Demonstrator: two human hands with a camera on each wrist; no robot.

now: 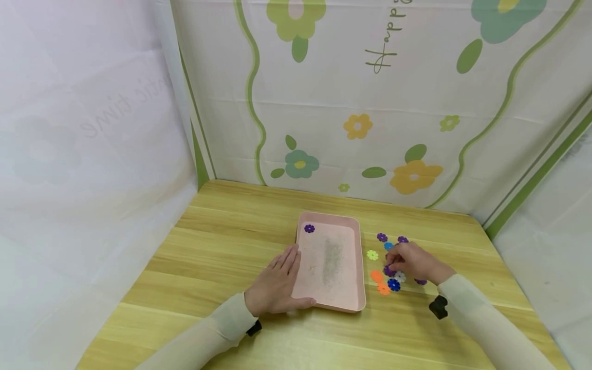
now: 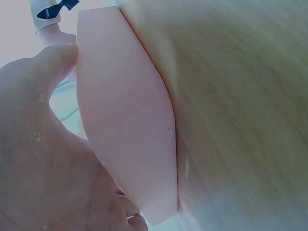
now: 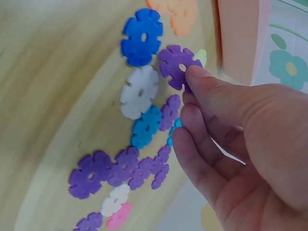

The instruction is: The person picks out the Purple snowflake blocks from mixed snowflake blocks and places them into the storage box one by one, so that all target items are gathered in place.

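A shallow pink tray lies on the wooden table, with one purple snowflake disc inside near its far left corner. My left hand rests on the tray's near left corner, fingers straight along the left rim and thumb on the front rim. In the right wrist view my right hand pinches a purple notched disc between thumb and fingers. Around that hand, right of the tray, lie loose discs: a dark blue one, a white one, and several purple ones.
Orange discs and a yellow-green disc lie close to the tray's right wall. A printed floral cloth hangs behind the table, and pale cloth also borders both sides.
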